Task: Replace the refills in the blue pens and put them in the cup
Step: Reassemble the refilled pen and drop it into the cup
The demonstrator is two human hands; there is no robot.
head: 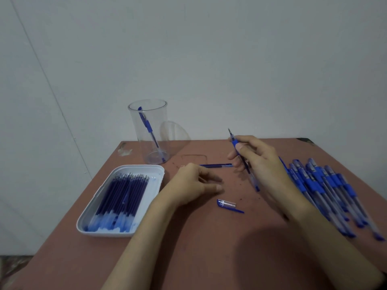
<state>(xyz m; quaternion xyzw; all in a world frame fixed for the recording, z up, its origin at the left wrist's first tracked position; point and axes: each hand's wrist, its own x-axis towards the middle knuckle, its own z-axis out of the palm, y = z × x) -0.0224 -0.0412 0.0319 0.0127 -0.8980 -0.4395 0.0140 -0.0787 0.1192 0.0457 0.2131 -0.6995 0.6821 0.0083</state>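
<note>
The brown bench (209,258) is seen carrying everything. Along its right edge a pile of pens (326,185) is heaped, waiting to be dealt with. At the left a white tray (134,167) is packed with fresh refills (123,195), laid side by side. At the back a clear cup (150,143) is stood upright, and a single pen (146,123) is leaned inside it, so the job is judged barely begun.

Now the hands. The right hand (263,164) is curled round an uncapped pen (235,145), which is held clear of the bench with its tip pointed up and away. The left hand (194,185) is rested on the bench, fingers loosely bent, nothing pinched.

A loose refill (215,165) is left lying between the two hands; old or new cannot be told. A cap (227,204) is left just in front of the left hand.

The refill swap on this one pen is judged to be under way. Whether the barrel is already filled cannot be told. Next, both hands will be needed: the pen closed up, the cap pressed back on, and the pen carried across to the cup.
</note>
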